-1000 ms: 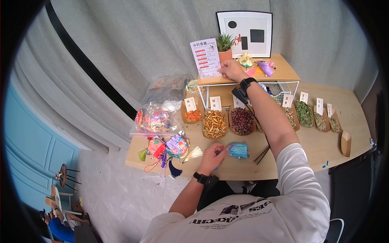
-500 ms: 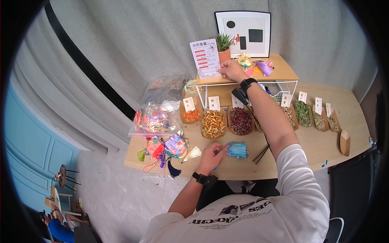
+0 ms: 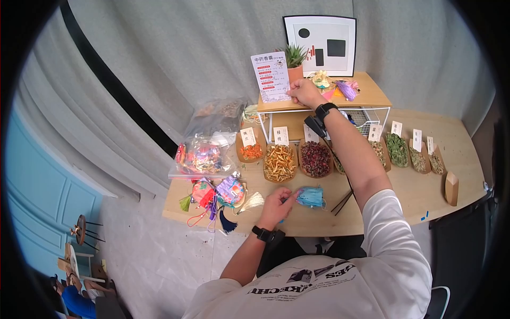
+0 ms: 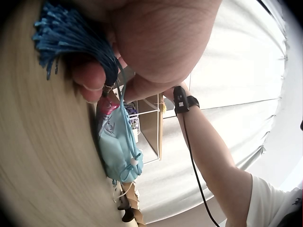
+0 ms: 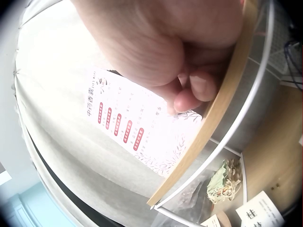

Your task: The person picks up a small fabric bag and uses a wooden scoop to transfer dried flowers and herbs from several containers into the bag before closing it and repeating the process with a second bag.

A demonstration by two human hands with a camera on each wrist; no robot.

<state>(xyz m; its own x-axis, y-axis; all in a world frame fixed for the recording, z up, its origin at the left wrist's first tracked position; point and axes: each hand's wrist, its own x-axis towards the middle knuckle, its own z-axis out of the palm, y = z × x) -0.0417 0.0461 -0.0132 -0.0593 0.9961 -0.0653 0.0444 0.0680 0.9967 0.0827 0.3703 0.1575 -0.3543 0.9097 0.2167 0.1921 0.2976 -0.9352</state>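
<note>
Blue sachet [image 3: 311, 196] lies just right of the left hand [image 3: 276, 206], which pinches its tassel [image 4: 71, 33]; the right hand [image 3: 304, 91] grips the card [image 3: 270, 76].

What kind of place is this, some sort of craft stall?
Probably a herbal sachet craft table: labelled trays of dried herbs, tasselled sachets on the wooden table, and a printed instruction card.
</note>
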